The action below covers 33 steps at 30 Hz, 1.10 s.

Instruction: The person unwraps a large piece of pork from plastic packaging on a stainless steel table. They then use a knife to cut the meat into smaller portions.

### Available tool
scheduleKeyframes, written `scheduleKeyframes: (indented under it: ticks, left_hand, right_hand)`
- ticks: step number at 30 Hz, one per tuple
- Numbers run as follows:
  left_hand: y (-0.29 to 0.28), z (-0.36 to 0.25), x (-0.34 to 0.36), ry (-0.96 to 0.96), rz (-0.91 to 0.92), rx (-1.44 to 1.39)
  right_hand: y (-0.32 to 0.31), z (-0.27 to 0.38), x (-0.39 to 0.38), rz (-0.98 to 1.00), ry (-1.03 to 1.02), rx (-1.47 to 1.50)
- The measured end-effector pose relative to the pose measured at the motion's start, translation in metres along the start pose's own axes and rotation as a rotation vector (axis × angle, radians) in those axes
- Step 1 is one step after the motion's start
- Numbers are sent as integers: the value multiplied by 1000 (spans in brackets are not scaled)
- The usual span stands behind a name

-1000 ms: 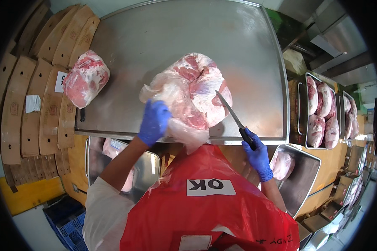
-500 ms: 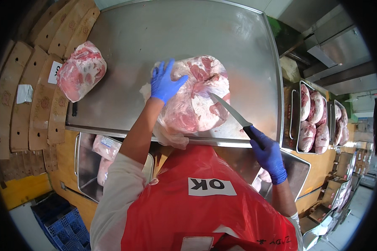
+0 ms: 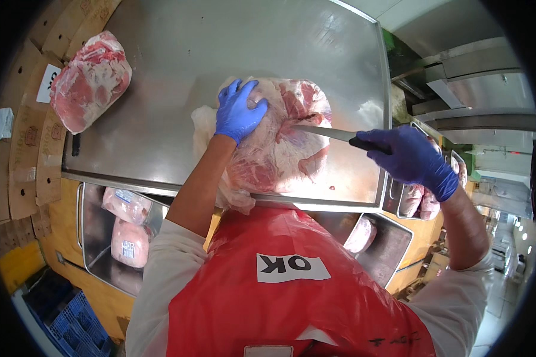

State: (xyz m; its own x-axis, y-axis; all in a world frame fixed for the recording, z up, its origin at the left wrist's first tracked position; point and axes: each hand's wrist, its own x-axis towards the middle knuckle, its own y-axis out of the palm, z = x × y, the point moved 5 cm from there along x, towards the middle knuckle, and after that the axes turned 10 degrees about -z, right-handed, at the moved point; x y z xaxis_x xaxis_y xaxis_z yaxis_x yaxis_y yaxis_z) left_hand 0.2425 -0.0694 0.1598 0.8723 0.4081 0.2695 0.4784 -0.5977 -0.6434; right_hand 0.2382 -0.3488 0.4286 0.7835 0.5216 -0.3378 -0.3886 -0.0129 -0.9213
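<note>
Left hand (image 3: 241,113), in a blue glove, lies spread and unclenched at ten o'clock on a large meat piece (image 3: 307,160), pressing its palm on it with the fingers pointing to one o'clock. Right hand (image 3: 406,156), gloved likewise and out at three o'clock from the meat, is closed around the black handle of a knife (image 3: 324,131). Its blade points to nine o'clock and reaches the middle of the piece; whether the tip is sunk in or only rests on the surface is hard to tell.

The meat sits on a steel table (image 3: 173,77), close to the edge by the red apron (image 3: 238,303), which is at six o'clock. Crumpled clear film (image 3: 203,123) edges the meat from nine to seven o'clock. Well apart, toward half past nine, a second meat piece (image 3: 92,83) lies beside cardboard boxes (image 3: 21,140). At eight o'clock a steel tub (image 3: 96,253) holds wrapped pieces (image 3: 138,235).
</note>
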Motion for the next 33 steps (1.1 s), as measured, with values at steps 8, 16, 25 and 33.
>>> scheduleKeyframes:
  ticks: [8, 16, 25, 33]
  left_hand:
    - [7, -1, -8, 12, -17, -44]
    - [5, -6, 4, 16, -51, -56]
    - [21, 11, 24, 112, -12, -115]
    - [33, 19, 18, 128, 0, -210]
  right_hand:
    - [-5, 21, 34, 25, -109, -95]
    - [185, -63, -74, -523, 38, 316]
    - [200, -31, -89, -513, 149, 349]
    - [82, 3, -93, -371, 46, -3]
